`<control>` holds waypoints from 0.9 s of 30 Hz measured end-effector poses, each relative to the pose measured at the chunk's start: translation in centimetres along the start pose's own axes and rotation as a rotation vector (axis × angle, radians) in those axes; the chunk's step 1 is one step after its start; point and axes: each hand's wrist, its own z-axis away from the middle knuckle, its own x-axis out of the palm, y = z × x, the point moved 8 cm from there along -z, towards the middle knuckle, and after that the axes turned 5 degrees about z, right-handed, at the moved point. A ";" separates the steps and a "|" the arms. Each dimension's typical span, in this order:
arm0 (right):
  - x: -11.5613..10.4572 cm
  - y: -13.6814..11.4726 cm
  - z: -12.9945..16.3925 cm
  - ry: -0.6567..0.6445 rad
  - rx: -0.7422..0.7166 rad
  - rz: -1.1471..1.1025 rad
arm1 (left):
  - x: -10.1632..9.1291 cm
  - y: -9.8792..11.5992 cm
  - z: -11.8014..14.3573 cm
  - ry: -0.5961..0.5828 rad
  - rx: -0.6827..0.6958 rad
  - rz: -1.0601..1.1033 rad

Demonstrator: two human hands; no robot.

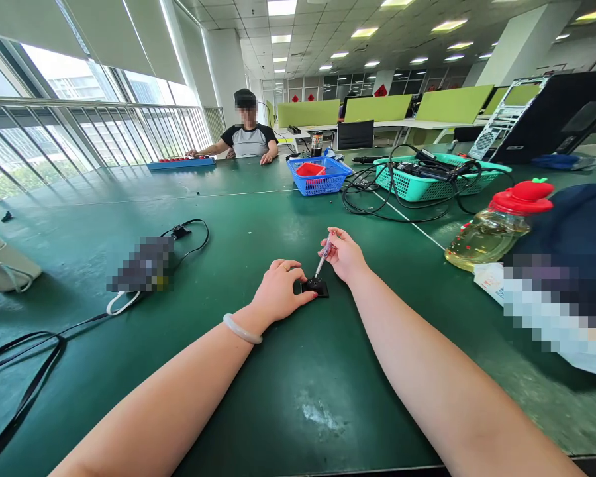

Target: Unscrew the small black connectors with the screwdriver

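Note:
Low in the middle of the head view, a small flat black part (322,289) lies on the green table. My left hand (279,291) grips its left side, the thumb along the near edge and the fingers at the far edge. Between the fingertips of my right hand (346,257) is a slim screwdriver (322,260) with a clear handle. It is held tilted, its tip down at the top of the black part. Fine detail on the part is too small to make out.
Ahead stand a blue basket (322,184) with a red tray and a teal basket (412,189) full of black cables. A red-lidded bottle (491,232) is at right. Cables (49,338) lie at left. Across the table sits a person (251,139) beside a blue tray (179,165).

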 end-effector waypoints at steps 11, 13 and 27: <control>0.9 0.2 0.3 -0.112 0.021 0.020 | -0.4 -0.5 -0.1 0.036 -0.064 -0.068; 1.2 0.2 0.5 -0.147 0.025 0.032 | -0.7 -0.7 0.0 0.061 -0.102 -0.094; 1.4 -3.5 1.6 0.006 -0.401 0.167 | -0.7 -1.8 -0.1 0.033 -0.203 -0.072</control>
